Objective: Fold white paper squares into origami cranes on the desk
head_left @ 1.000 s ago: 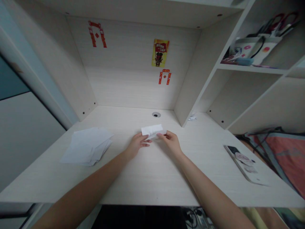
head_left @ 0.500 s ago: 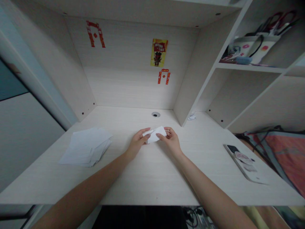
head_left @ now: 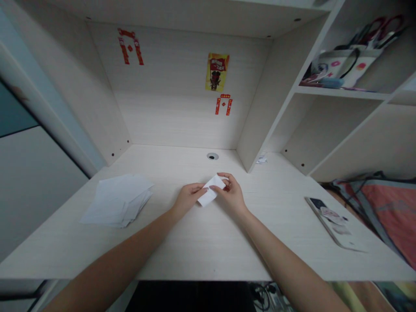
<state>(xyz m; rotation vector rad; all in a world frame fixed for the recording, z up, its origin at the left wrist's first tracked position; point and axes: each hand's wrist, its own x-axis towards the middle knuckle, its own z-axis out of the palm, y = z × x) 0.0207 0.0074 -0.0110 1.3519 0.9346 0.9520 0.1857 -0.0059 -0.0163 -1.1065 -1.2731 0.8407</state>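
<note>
A small folded piece of white paper (head_left: 208,197) is held between both hands over the middle of the desk. My left hand (head_left: 189,195) pinches its left edge, thumb on top and fingers partly hidden behind. On the other side, my right hand (head_left: 231,190) grips the upper right part, its thumb lying across the paper and its index finger at the far corner. The paper lies tilted, its long side running from lower left to upper right. To the left, a loose stack of white paper sheets (head_left: 113,197) rests on the desk.
On the right of the pale desk (head_left: 195,251) lies a phone (head_left: 334,223). A round cable hole (head_left: 212,156) sits near the back panel. An upright divider (head_left: 260,117) stands behind my right hand. A shelf at upper right bears a pen holder (head_left: 354,65) with scissors.
The folded paper has turned to a steeper slant, its lower left end now nearer to me. My fingers have shifted their hold on it. The sheet stack and phone stay put.
</note>
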